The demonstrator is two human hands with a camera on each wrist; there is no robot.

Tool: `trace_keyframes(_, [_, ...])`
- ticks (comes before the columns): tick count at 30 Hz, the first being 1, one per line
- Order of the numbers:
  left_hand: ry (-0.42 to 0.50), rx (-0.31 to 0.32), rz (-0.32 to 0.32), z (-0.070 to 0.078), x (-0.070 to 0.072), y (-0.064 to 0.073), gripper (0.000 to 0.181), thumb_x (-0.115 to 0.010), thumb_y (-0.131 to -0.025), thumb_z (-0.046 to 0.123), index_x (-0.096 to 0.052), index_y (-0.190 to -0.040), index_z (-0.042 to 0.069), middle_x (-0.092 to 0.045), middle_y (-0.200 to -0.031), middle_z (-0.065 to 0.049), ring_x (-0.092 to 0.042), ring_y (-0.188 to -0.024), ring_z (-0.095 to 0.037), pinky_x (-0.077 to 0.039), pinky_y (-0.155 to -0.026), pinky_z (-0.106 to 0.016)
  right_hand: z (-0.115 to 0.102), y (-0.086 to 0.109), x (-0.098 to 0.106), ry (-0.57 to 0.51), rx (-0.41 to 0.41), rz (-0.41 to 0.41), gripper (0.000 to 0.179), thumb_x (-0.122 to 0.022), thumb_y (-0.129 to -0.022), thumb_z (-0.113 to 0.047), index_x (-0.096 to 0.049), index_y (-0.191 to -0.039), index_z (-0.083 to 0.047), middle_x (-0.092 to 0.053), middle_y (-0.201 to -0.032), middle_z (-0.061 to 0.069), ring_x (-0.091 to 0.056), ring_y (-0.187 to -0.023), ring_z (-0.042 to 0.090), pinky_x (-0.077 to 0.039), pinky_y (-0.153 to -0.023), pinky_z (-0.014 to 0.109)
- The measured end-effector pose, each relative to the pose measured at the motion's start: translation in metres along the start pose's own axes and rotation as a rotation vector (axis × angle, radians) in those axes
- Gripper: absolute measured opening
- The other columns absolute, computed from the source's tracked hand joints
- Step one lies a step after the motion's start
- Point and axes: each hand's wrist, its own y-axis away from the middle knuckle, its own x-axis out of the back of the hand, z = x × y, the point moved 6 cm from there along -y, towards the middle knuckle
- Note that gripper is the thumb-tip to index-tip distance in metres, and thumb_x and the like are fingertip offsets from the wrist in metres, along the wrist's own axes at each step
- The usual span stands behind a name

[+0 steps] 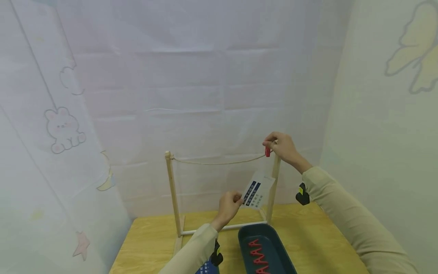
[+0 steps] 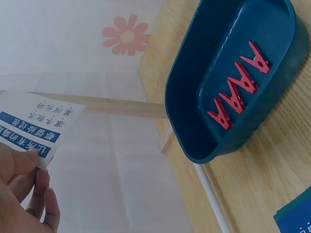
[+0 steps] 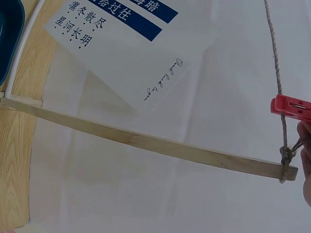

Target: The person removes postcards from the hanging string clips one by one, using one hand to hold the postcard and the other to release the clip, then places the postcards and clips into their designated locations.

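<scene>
My left hand [image 1: 228, 206] pinches a white printed card [image 1: 258, 190] by its lower corner, thumb on the printed face. The card is tilted and hangs below the rope, apart from it. Up at the rope's right end, my right hand [image 1: 282, 146] pinches a red clothespin [image 1: 267, 151]. In the right wrist view that clothespin [image 3: 291, 108] lies across the rope [image 3: 277, 63], close to the knot on the wooden post. Only the fingertips of the right hand show there, at the edge. The left wrist view shows the left fingers [image 2: 30, 194] curled under the card [image 2: 36, 124].
A wooden frame with two posts [image 1: 172, 194] and a white bottom rod [image 1: 232, 227] stands on the wood-grain table [image 1: 150, 236]. In front, a dark blue tray [image 2: 189, 141] holds several red clothespins [image 2: 233, 99]. A blue card [image 2: 296, 216] lies left of the tray.
</scene>
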Motion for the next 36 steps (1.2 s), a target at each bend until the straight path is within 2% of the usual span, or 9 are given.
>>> trace_keyframes(6, [-0.008,-0.007,-0.005,-0.004,0.001,0.004,0.008,-0.070,-0.090,-0.001,-0.073,-0.097,-0.002,-0.072,-0.088,-0.011,-0.068,-0.076,-0.018,-0.056,-0.068,-0.031,-0.004,-0.003,0.007,0.017,0.071,0.112,0.007,-0.071,-0.091,-0.004,-0.069,-0.091,0.003,-0.069,-0.084,0.016,-0.062,-0.082,0.032,-0.045,-0.073,0.043])
trace_keyframes(9, [-0.015,-0.008,-0.009,-0.006,0.002,0.006,0.007,-0.070,-0.090,-0.002,-0.072,-0.096,-0.002,-0.072,-0.087,-0.012,-0.068,-0.076,-0.018,-0.056,-0.069,-0.032,-0.006,-0.004,0.010,0.028,0.091,0.137,0.007,-0.073,-0.089,-0.002,-0.069,-0.089,0.004,-0.069,-0.084,0.017,-0.063,-0.085,0.034,-0.046,-0.076,0.046])
trace_keyframes(18, [-0.029,0.013,0.009,-0.016,0.003,0.009,0.007,-0.072,-0.086,-0.002,-0.072,-0.094,-0.002,-0.071,-0.087,-0.013,-0.066,-0.077,-0.020,-0.055,-0.069,-0.034,-0.010,-0.004,0.011,0.018,0.114,0.132,0.007,-0.073,-0.088,-0.001,-0.069,-0.089,0.004,-0.069,-0.084,0.018,-0.063,-0.087,0.036,-0.047,-0.081,0.053])
trace_keyframes(23, [-0.009,-0.080,0.037,-0.018,0.007,0.016,0.006,-0.070,-0.084,-0.006,-0.070,-0.090,-0.006,-0.069,-0.082,-0.011,-0.062,-0.072,-0.014,-0.053,-0.065,-0.032,-0.013,0.000,0.010,0.035,0.134,0.109,0.008,-0.074,-0.088,-0.002,-0.069,-0.090,0.003,-0.069,-0.085,0.016,-0.063,-0.086,0.034,-0.048,-0.079,0.053])
trace_keyframes(25, [-0.003,-0.094,0.031,-0.020,0.009,0.019,0.005,-0.070,-0.084,-0.007,-0.069,-0.090,-0.007,-0.068,-0.080,-0.011,-0.061,-0.071,-0.013,-0.052,-0.064,-0.031,-0.014,0.004,0.008,0.050,0.152,0.088,0.008,-0.074,-0.088,-0.003,-0.069,-0.091,0.002,-0.069,-0.087,0.015,-0.063,-0.087,0.033,-0.048,-0.079,0.053])
trace_keyframes(28, [-0.008,-0.046,0.004,-0.026,0.010,0.023,0.005,-0.070,-0.086,-0.006,-0.069,-0.091,-0.007,-0.068,-0.081,-0.010,-0.062,-0.072,-0.016,-0.052,-0.065,-0.031,-0.017,0.010,0.006,0.055,0.197,0.077,0.009,-0.075,-0.087,-0.003,-0.069,-0.091,0.003,-0.069,-0.087,0.016,-0.063,-0.086,0.034,-0.049,-0.080,0.055])
trace_keyframes(31, [-0.004,0.030,-0.026,-0.033,0.010,0.028,0.005,-0.070,-0.087,-0.004,-0.070,-0.092,-0.006,-0.069,-0.082,-0.012,-0.064,-0.074,-0.021,-0.053,-0.068,-0.033,-0.020,0.015,0.006,0.046,0.238,0.097,0.010,-0.076,-0.085,0.000,-0.069,-0.091,0.003,-0.069,-0.085,0.015,-0.063,-0.085,0.034,-0.049,-0.079,0.055])
trace_keyframes(36, [-0.003,0.056,-0.028,-0.041,0.015,0.035,0.005,-0.070,-0.087,-0.005,-0.070,-0.092,-0.006,-0.068,-0.081,-0.013,-0.064,-0.072,-0.021,-0.052,-0.067,-0.032,-0.026,0.019,0.009,0.051,0.327,0.197,0.016,-0.080,-0.079,0.004,-0.068,-0.088,0.003,-0.068,-0.083,0.016,-0.064,-0.080,0.034,-0.052,-0.075,0.056])
